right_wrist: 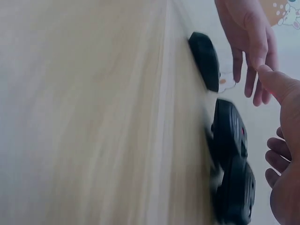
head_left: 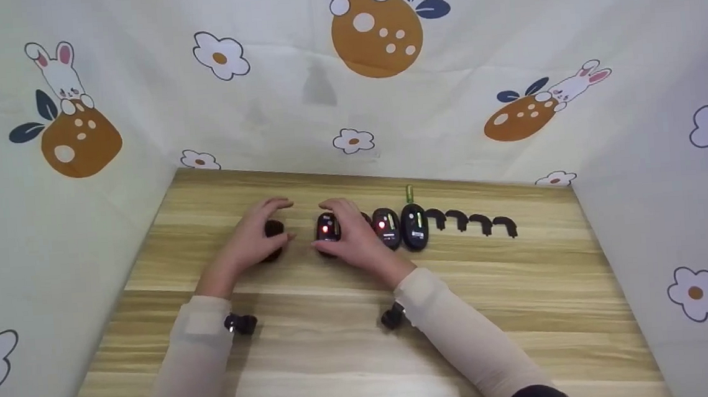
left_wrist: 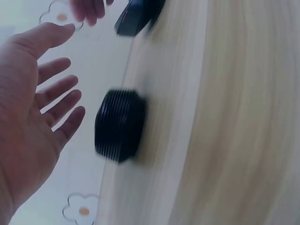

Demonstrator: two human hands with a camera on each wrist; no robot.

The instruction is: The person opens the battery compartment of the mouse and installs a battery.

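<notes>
My left hand point(head_left: 253, 233) hovers over a black, finely ribbed oval thing point(left_wrist: 119, 126), its fingers spread and relaxed. In the left wrist view, that hand is apart from the ribbed thing. My right hand point(head_left: 356, 235) reaches over a black computer mouse point(head_left: 327, 226) that lies underside up with a red light glowing. Thumb and forefinger frame this mouse in the head view; in the right wrist view, the loose fingers point(right_wrist: 279, 154) hang clear of the mice. Beside this hand lie another mouse point(head_left: 387, 228) with a red light and a mouse point(head_left: 415, 228) showing a green strip.
A green battery point(head_left: 410, 193) lies just behind the rightmost mouse. To its right, several curved black pieces point(head_left: 480, 224) form a row. Part of another dark thing shows behind the right hand. Patterned cloth walls point(head_left: 286, 116) enclose the wooden table point(head_left: 315, 351).
</notes>
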